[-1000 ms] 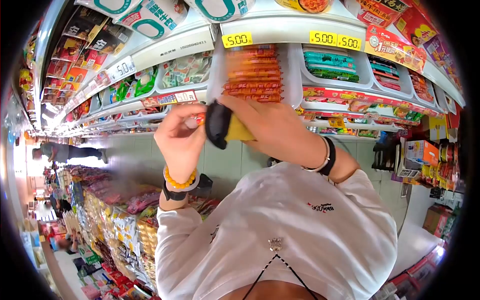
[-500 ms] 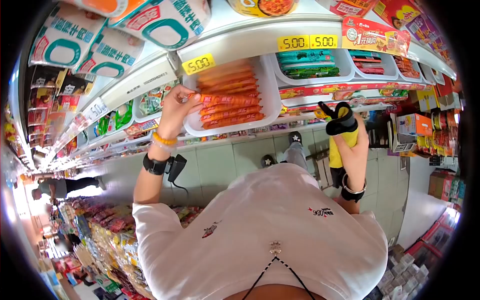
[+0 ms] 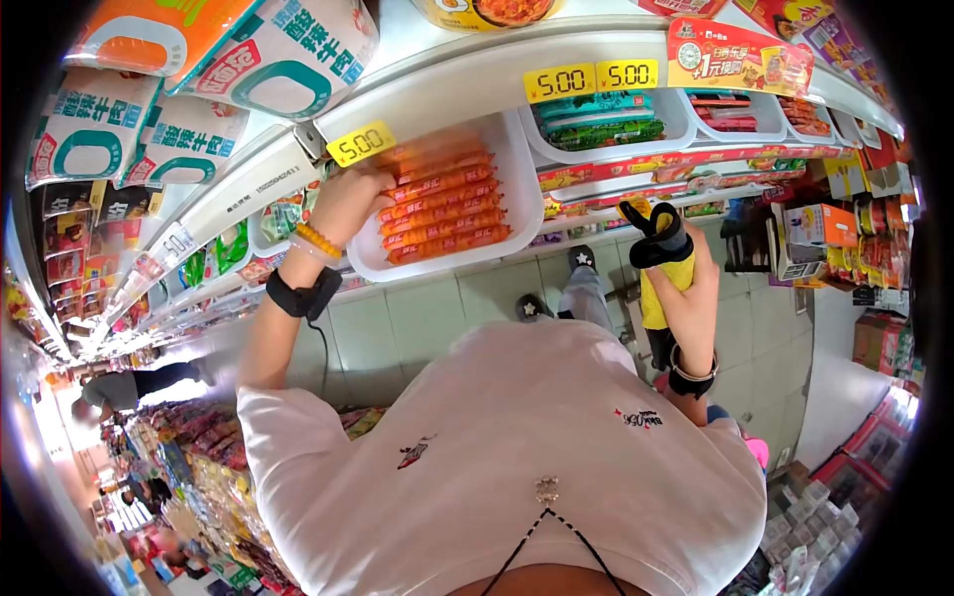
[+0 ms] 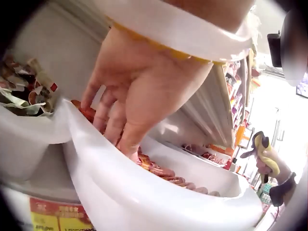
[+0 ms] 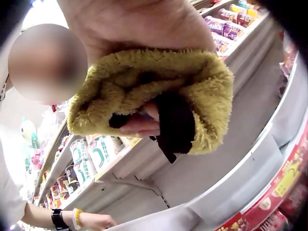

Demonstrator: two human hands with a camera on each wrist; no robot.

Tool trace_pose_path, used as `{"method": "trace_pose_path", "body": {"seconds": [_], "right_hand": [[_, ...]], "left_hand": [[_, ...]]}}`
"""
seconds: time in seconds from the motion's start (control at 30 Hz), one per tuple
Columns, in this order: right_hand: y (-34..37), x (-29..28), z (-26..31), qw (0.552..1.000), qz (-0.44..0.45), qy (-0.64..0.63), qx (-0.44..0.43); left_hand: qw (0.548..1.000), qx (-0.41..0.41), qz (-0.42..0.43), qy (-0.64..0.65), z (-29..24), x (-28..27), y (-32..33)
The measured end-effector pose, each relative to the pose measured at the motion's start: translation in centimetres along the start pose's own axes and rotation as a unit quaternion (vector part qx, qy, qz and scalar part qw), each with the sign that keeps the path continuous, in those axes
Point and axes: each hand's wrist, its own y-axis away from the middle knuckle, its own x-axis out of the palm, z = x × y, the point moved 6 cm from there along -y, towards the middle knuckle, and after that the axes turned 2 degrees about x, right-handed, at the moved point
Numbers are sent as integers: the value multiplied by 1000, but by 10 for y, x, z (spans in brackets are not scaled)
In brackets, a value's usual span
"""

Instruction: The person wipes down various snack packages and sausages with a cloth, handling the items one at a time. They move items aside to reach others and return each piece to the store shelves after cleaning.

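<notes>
My left hand (image 3: 348, 204) is at the left end of a white plastic tub (image 3: 532, 199) of sausages in red-orange wrappers (image 3: 447, 219). In the left wrist view its fingers (image 4: 115, 120) point down over the sausage ends inside the tub. The tub's wall hides the fingertips, so I cannot tell whether they pinch a sausage. Away to the right, my right hand (image 3: 699, 288) grips a fuzzy yellow cloth with black trim (image 3: 668, 253). Close up in the right wrist view, that cloth (image 5: 207, 101) has a black strap (image 5: 177, 122) across the fingers.
Beside the tub stand more tubs of green and red packs (image 3: 606, 129). A shelf edge with yellow price tags (image 3: 561, 82) runs overhead, carrying noodle packs (image 3: 288, 60). Tiled floor (image 3: 427, 308) lies below, a display of bagged snacks (image 3: 189, 437) behind at left.
My right hand has swung from over the tub out to the right with the cloth. The left hand, which held up a sausage, has lowered to the tub's left end.
</notes>
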Motion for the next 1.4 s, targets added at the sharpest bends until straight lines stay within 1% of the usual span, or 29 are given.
{"method": "trace_pose_path", "body": {"seconds": [0.07,0.1,0.2,0.3,0.4,0.43,0.5,0.53,0.57,0.67,0.73,0.8,0.83,0.93,0.97,1.03,1.1,1.17,1.23,1.27,1.3,1.4], "right_hand": [[-1,1,4,1000,-3,10,-19],[-1,0,5,999,-6,15,-28],[1,-1,0,1000,-8,9,-17],[1,-4,-5,1000,-4,8,-10],[1,-4,-7,1000,0,20,-7],[1,-3,-7,1000,5,21,-2],[1,-1,-4,1000,13,25,8],[1,-2,-1,999,12,34,-1],[1,-2,2,999,11,43,-11],[3,-6,0,998,3,56,-20],[4,-7,-5,998,1,56,-14],[4,-8,-10,999,7,53,0],[4,-9,-11,999,4,51,-4],[4,-12,-11,999,-5,45,-7],[4,-14,-12,999,-9,41,0],[6,-19,-13,999,-16,37,7],[7,-22,-14,999,-24,38,6],[10,-27,-17,999,-29,38,24],[11,-31,-22,998,-36,40,32],[12,-32,-25,998,-37,43,30],[12,-33,-27,998,-37,46,29],[10,-30,-29,998,-25,48,29]], "left_hand": [[997,32,0,-75,-3,4,-4],[998,14,21,-66,0,10,-6],[997,40,-22,-69,-1,12,-3],[992,59,-37,-104,-5,8,0],[996,66,-49,-46,-18,2,-7],[991,99,-85,-34,-26,-4,-10],[995,81,-22,-54,-21,10,-15],[995,72,10,-64,-19,16,-17],[995,80,5,-64,-19,17,-19],[987,117,59,-90,-17,17,-28],[974,221,-45,8,-56,-22,-39],[959,246,-63,129,-62,-26,-46],[954,222,-30,199,-53,-12,-58],[960,214,14,182,-51,5,-77],[960,216,6,176,-51,11,-83],[965,212,14,154,-59,5,-88],[972,198,43,120,-65,-7,-83],[958,277,-28,67,-77,-22,-65],[968,249,-1,7,-66,-10,-47],[982,178,62,-28,-45,18,-37],[985,104,124,-62,-31,36,-27],[986,88,118,-82,-46,36,-7]]}}
